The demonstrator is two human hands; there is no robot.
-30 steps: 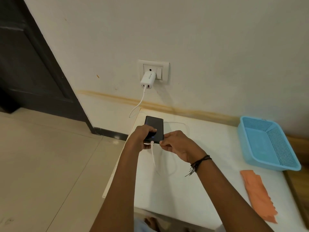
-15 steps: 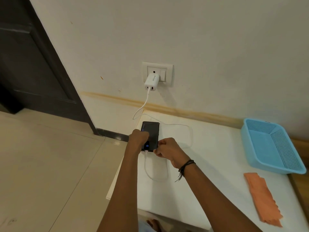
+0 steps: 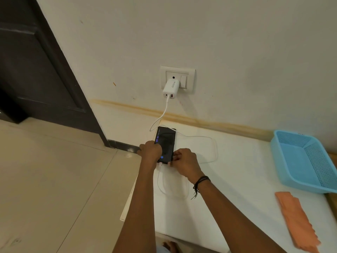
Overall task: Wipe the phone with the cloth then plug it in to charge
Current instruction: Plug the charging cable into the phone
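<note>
The phone [image 3: 166,143], screen lit, lies on the white desk [image 3: 228,179] by a cream wall, its white cable [image 3: 204,137] running to the charger [image 3: 170,88]. Left hand [image 3: 150,151] and right hand [image 3: 184,161] fingers clamp its lower end. The orange cloth [image 3: 295,220] lies near a blue basket [image 3: 306,159].

**White worktop against the wall**

The white worktop [image 3: 237,189] carries four things. A black phone [image 3: 166,141] lies flat at its 11 o'clock corner, screen lit. A white cable [image 3: 215,148] loops across the surface beside the phone. A blue mesh basket [image 3: 306,159] sits at 2 o'clock. An orange cloth [image 3: 297,221] lies flat at 4 o'clock, near the basket but apart from it.
</note>
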